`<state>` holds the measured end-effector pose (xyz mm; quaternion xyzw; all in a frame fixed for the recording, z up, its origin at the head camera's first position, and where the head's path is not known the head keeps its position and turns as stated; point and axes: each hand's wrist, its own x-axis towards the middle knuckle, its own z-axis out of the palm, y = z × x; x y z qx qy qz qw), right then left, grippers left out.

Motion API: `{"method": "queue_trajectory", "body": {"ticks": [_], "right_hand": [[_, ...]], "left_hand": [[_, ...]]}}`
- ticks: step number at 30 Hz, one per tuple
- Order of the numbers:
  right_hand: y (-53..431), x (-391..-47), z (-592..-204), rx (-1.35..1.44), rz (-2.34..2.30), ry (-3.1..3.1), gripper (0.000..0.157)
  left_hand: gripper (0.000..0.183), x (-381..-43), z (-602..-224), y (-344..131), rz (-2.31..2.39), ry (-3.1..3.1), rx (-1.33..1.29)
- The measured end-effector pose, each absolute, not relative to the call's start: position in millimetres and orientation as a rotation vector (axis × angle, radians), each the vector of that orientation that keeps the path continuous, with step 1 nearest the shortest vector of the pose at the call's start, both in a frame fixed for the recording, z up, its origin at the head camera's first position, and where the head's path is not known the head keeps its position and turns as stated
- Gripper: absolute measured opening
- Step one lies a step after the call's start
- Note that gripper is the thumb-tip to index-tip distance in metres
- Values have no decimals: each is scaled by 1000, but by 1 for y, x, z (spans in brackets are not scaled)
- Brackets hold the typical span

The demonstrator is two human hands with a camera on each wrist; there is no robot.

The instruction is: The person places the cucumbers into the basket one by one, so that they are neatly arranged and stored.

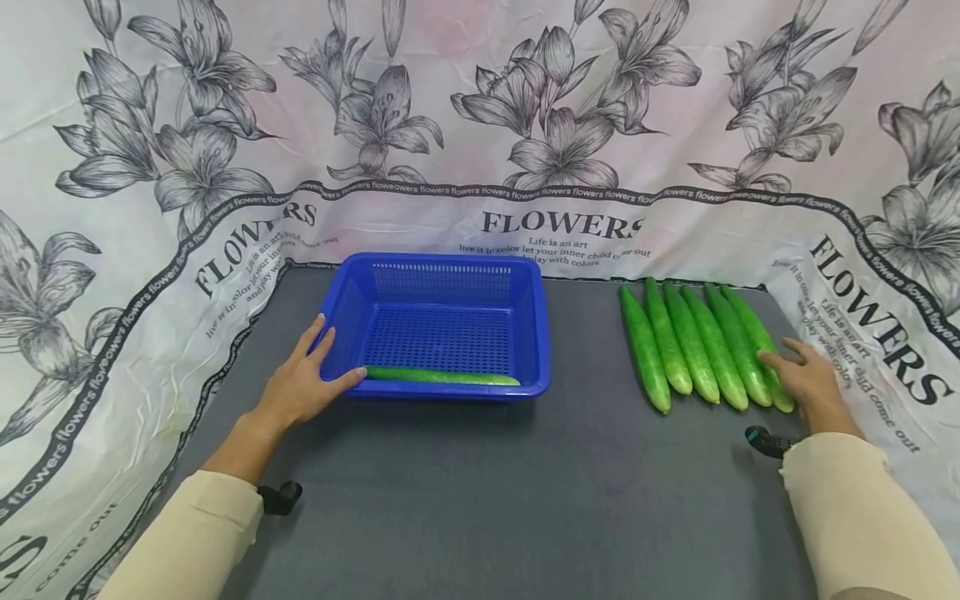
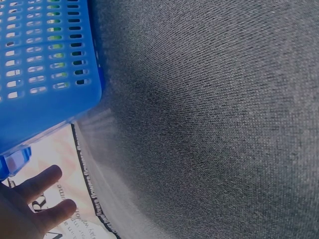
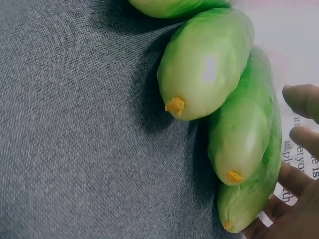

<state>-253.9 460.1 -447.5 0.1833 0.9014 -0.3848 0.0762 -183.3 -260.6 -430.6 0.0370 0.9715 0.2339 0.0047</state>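
Observation:
My left hand (image 1: 300,379) rests at the front left corner of a blue plastic basket (image 1: 542,333), thumb on the rim and the other fingers spread along its left side. Inside, a single cucumber (image 1: 442,377) lies along the front wall. The left wrist view shows the basket's slotted wall (image 2: 45,107) and two extended fingers (image 2: 42,184) beside it. Over on the right, several green cucumbers (image 1: 693,342) lie side by side. Beside the rightmost cucumber (image 3: 249,201) is my right hand (image 1: 810,379), its fingers spread, the lower ones right at the cucumber's side.
Dark grey cloth (image 1: 465,492) covers the table. A white floral sheet (image 1: 420,225) hangs behind and borders both sides. Black wrist straps (image 1: 281,498) sit at both sleeves. Grey tabletop lies between the basket and the cucumber row.

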Motion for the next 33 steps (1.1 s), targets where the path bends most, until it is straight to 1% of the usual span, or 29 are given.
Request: {"method": "queue_trajectory", "body": {"ticks": [5, 12, 17, 21, 26, 33], "right_hand": [[459, -258, -449, 527, -1128, 2716, 87], [460, -261, -451, 547, -1111, 2706, 86], [459, -262, -452, 543, -1088, 2734, 78], [458, -260, -450, 509, -1006, 2796, 71], [457, -254, -448, 457, -899, 2862, 66], [455, -245, -448, 515, -855, 2880, 64]], "left_hand": [[100, -184, -431, -262, 729, 3046, 125], [100, -184, -432, -262, 739, 3046, 126], [100, -184, -432, -262, 730, 3045, 116], [100, -184, -432, -262, 721, 3047, 119], [100, -183, -431, -262, 728, 3054, 124], [101, -183, -431, -261, 730, 3056, 129]]}}
